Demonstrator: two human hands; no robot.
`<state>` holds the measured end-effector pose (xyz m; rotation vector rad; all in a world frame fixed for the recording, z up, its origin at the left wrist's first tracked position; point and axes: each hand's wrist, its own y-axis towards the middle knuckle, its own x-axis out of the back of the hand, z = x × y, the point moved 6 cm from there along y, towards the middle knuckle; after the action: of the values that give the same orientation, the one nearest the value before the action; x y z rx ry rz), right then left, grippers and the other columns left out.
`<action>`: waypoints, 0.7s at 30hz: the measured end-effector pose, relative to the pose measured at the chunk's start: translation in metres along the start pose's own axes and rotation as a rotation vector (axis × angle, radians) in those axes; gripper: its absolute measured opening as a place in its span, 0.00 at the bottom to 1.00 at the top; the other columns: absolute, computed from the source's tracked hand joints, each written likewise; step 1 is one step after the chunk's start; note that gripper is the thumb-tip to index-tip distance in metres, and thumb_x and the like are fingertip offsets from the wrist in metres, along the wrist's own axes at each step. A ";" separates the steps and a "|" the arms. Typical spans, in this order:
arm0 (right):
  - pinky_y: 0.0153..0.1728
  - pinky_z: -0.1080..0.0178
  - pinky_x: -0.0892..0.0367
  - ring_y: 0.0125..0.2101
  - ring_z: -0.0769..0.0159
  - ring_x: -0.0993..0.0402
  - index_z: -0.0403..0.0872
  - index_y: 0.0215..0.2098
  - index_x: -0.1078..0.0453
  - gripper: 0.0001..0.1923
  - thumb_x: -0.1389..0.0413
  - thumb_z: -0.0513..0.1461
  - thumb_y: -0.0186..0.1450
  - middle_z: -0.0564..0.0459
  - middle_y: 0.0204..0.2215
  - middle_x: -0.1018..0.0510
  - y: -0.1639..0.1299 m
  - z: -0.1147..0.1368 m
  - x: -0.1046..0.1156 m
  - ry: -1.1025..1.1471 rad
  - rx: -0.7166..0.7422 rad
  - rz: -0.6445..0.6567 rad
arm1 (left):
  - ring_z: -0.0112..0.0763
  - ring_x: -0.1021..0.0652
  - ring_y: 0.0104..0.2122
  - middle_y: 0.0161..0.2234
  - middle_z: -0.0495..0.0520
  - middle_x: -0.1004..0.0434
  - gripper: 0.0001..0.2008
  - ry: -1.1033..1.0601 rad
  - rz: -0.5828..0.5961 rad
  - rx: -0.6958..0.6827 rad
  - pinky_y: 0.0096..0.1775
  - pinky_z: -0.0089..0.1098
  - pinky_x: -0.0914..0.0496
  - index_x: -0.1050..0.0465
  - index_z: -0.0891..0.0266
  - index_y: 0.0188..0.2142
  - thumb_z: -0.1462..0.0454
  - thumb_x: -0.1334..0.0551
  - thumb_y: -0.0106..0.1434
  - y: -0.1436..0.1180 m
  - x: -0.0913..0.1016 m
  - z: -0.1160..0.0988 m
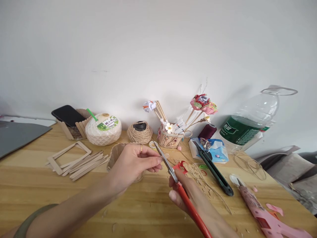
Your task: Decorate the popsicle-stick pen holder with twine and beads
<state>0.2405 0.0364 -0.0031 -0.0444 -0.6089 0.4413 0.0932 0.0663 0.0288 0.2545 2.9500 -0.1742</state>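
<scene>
gripping the red handles, the right hand [192, 195] is closed on the scissors [173, 175]; their thin metal blades look stiff and sharp, best held by the handles. just beyond the blades, the left hand [132, 163] pinches a small light piece i cannot identify. farther behind the scissors sits a twine ball [140, 132].

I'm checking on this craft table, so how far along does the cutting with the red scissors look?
Done: wood shavings litter the table, and a stick frame lies assembled. In hand: the right hand holds the red-handled scissors, blades up by the left hand, whose fingertips pinch something too small to make out. Left: a pile of loose sticks lies unused.
</scene>
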 end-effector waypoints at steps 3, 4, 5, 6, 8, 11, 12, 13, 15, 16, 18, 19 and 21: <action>0.28 0.65 0.45 0.27 0.68 0.46 0.48 0.27 0.46 0.23 0.49 0.58 0.58 0.58 0.25 0.42 -0.001 0.001 0.000 0.025 -0.020 -0.004 | 0.25 0.25 0.22 0.19 0.48 0.23 0.02 -0.003 0.003 0.001 0.29 0.26 0.31 0.24 0.62 0.21 0.68 0.34 0.49 0.000 0.000 0.000; 0.28 0.65 0.45 0.27 0.68 0.46 0.48 0.27 0.46 0.23 0.48 0.57 0.57 0.58 0.24 0.42 -0.001 0.001 0.000 0.042 -0.028 -0.002 | 0.25 0.25 0.22 0.19 0.48 0.23 0.03 -0.003 0.006 -0.002 0.29 0.26 0.31 0.24 0.62 0.21 0.67 0.34 0.49 0.000 0.000 0.000; 0.27 0.65 0.46 0.26 0.68 0.46 0.48 0.27 0.47 0.23 0.48 0.57 0.57 0.59 0.24 0.43 -0.001 0.000 -0.001 0.060 -0.034 0.004 | 0.25 0.25 0.22 0.19 0.48 0.23 0.03 -0.004 0.010 -0.007 0.29 0.26 0.31 0.24 0.62 0.21 0.67 0.34 0.49 0.000 -0.001 -0.001; 0.27 0.66 0.46 0.26 0.68 0.47 0.48 0.27 0.47 0.23 0.48 0.57 0.57 0.59 0.24 0.43 0.000 0.000 -0.001 0.076 -0.036 0.011 | 0.26 0.25 0.22 0.19 0.48 0.23 0.03 -0.006 0.013 -0.011 0.29 0.27 0.31 0.24 0.62 0.21 0.67 0.34 0.49 0.001 -0.001 -0.001; 0.25 0.66 0.47 0.25 0.69 0.48 0.48 0.27 0.47 0.23 0.48 0.58 0.57 0.59 0.23 0.44 0.001 -0.001 -0.003 0.092 -0.032 0.017 | 0.26 0.25 0.23 0.19 0.48 0.23 0.03 -0.006 0.015 -0.015 0.30 0.28 0.30 0.24 0.62 0.21 0.67 0.34 0.49 0.001 -0.001 0.000; 0.23 0.67 0.48 0.24 0.70 0.49 0.49 0.26 0.48 0.23 0.48 0.58 0.57 0.60 0.22 0.45 0.002 -0.001 -0.003 0.077 -0.014 0.003 | 0.27 0.25 0.23 0.19 0.49 0.23 0.02 -0.010 0.011 -0.017 0.30 0.28 0.30 0.24 0.62 0.21 0.67 0.34 0.48 0.002 0.000 0.001; 0.23 0.67 0.49 0.24 0.70 0.50 0.49 0.25 0.48 0.23 0.48 0.57 0.57 0.60 0.22 0.45 0.002 -0.002 -0.002 0.074 -0.012 -0.005 | 0.27 0.25 0.23 0.19 0.48 0.23 0.02 -0.011 0.012 -0.020 0.30 0.28 0.30 0.24 0.62 0.21 0.67 0.34 0.48 0.002 0.000 0.001; 0.23 0.67 0.49 0.23 0.70 0.50 0.49 0.25 0.49 0.23 0.48 0.57 0.57 0.60 0.22 0.46 0.002 -0.002 -0.002 0.071 -0.012 -0.013 | 0.27 0.25 0.23 0.19 0.48 0.23 0.02 -0.012 0.014 -0.023 0.30 0.28 0.30 0.24 0.62 0.21 0.67 0.34 0.49 0.002 0.000 0.001; 0.23 0.67 0.50 0.23 0.71 0.52 0.48 0.24 0.50 0.23 0.47 0.56 0.57 0.61 0.21 0.47 0.002 -0.003 -0.002 0.059 -0.011 -0.029 | 0.26 0.25 0.22 0.19 0.48 0.23 0.02 -0.016 0.019 -0.025 0.29 0.27 0.30 0.24 0.62 0.21 0.67 0.34 0.49 0.002 0.000 0.000; 0.23 0.67 0.51 0.23 0.71 0.52 0.48 0.24 0.50 0.23 0.47 0.56 0.57 0.61 0.21 0.47 0.002 -0.004 -0.001 0.051 -0.009 -0.038 | 0.26 0.25 0.22 0.19 0.48 0.23 0.02 -0.018 0.020 -0.025 0.29 0.27 0.31 0.24 0.62 0.21 0.67 0.34 0.49 0.002 -0.001 0.000; 0.23 0.67 0.51 0.23 0.71 0.53 0.48 0.24 0.50 0.24 0.47 0.57 0.57 0.61 0.21 0.47 0.003 -0.004 -0.001 0.045 0.000 -0.043 | 0.25 0.25 0.22 0.19 0.47 0.23 0.02 -0.023 0.016 -0.024 0.29 0.26 0.31 0.25 0.62 0.21 0.67 0.34 0.49 0.002 -0.001 -0.001; 0.23 0.67 0.51 0.23 0.71 0.52 0.48 0.24 0.49 0.24 0.48 0.58 0.57 0.60 0.22 0.47 0.003 -0.004 -0.002 0.053 0.010 -0.034 | 0.25 0.26 0.22 0.19 0.47 0.24 0.03 -0.020 0.013 -0.022 0.28 0.26 0.31 0.25 0.62 0.21 0.67 0.34 0.49 0.001 -0.001 -0.001; 0.23 0.67 0.50 0.24 0.70 0.50 0.47 0.26 0.45 0.26 0.50 0.61 0.56 0.59 0.22 0.44 0.004 -0.001 -0.003 0.082 0.046 -0.005 | 0.25 0.26 0.22 0.18 0.48 0.24 0.03 -0.005 0.011 -0.011 0.28 0.26 0.31 0.25 0.62 0.20 0.67 0.34 0.49 0.001 -0.001 -0.002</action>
<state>0.2376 0.0392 -0.0060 -0.0174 -0.5180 0.4467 0.0939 0.0676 0.0304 0.2684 2.9428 -0.1564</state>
